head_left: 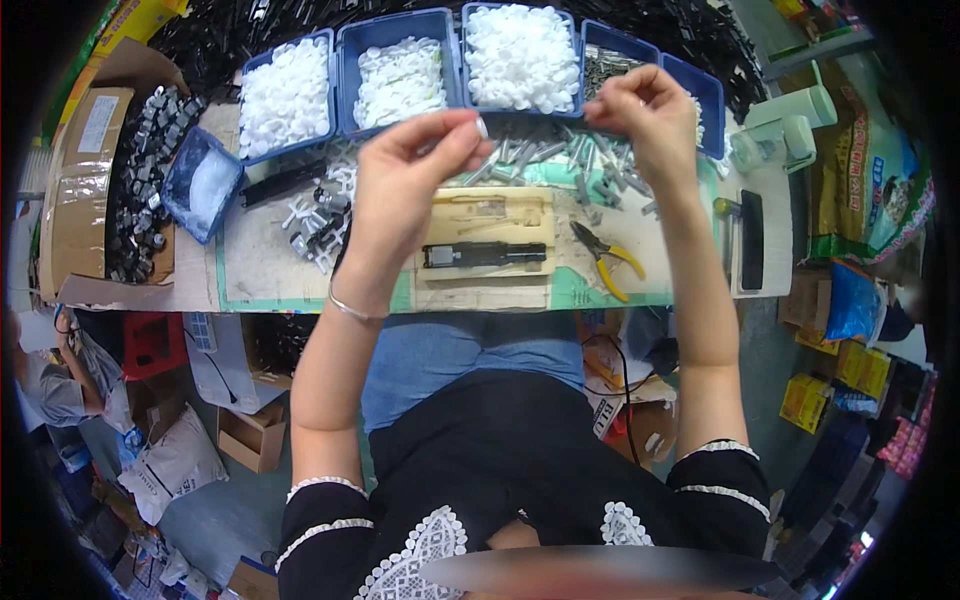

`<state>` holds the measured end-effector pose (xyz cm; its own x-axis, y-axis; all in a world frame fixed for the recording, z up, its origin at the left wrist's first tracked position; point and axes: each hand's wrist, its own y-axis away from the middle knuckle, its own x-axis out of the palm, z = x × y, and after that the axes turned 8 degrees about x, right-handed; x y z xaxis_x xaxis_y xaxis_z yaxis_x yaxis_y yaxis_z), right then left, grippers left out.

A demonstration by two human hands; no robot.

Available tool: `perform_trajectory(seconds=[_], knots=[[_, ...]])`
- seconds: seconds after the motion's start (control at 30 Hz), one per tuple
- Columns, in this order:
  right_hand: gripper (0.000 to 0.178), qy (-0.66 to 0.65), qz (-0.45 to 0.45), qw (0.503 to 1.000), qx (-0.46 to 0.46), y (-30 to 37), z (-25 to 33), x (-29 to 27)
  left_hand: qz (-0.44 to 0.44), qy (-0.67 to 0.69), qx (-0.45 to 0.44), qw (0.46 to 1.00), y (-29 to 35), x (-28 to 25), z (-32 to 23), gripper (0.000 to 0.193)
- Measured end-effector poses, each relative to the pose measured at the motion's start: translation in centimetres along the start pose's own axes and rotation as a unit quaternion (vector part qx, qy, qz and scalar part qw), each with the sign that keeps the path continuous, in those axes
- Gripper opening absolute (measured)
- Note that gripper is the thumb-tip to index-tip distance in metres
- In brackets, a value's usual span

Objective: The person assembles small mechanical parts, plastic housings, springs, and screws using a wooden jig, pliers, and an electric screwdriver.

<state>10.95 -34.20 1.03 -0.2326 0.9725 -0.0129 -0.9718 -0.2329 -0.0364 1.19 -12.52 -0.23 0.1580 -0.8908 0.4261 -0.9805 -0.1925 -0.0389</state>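
My left hand (405, 175) is raised above the bench, thumb and forefinger pinching a small white piece (481, 128). To the right, my right hand (655, 120) hovers at the front of a blue bin of small metal parts (606, 66). Its fingertips are pinched together, and what they hold, if anything, is too small to make out. Below and between the hands, a pale fixture block (490, 208) lies on the bench with a long black part (484, 254) set in it. Yellow-handled pliers (608, 262) rest just right of the block.
Blue bins of white plastic pieces (285, 95) line the bench's far side. Loose grey metal pieces (525, 150) lie before them. At left are a tilted blue tray (203, 187) and a cardboard box (88, 200) of black parts; a pale green container (775, 145) stands at right.
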Motion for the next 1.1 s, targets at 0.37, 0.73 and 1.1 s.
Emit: perform_trajectory(seconds=[0.37, 0.73, 1.1], knots=[[0.020, 0.017, 0.054, 0.990, -0.132, 9.0, 0.2, 8.4, 0.025, 0.244, -0.084, 0.966, 6.1, -1.3, 2.0, 0.021], [0.013, 0.037, 0.126, 0.983, 0.126, 12.1, 0.6, 7.3, 0.070, -0.351, 0.413, 0.838, 9.3, -2.3, 2.2, 0.023], [0.014, 0.442, 0.139, 0.852, -0.246, 10.3, -3.0, 7.4, 0.219, -0.512, 0.465, 0.688, 9.1, -4.8, 2.6, 0.014]])
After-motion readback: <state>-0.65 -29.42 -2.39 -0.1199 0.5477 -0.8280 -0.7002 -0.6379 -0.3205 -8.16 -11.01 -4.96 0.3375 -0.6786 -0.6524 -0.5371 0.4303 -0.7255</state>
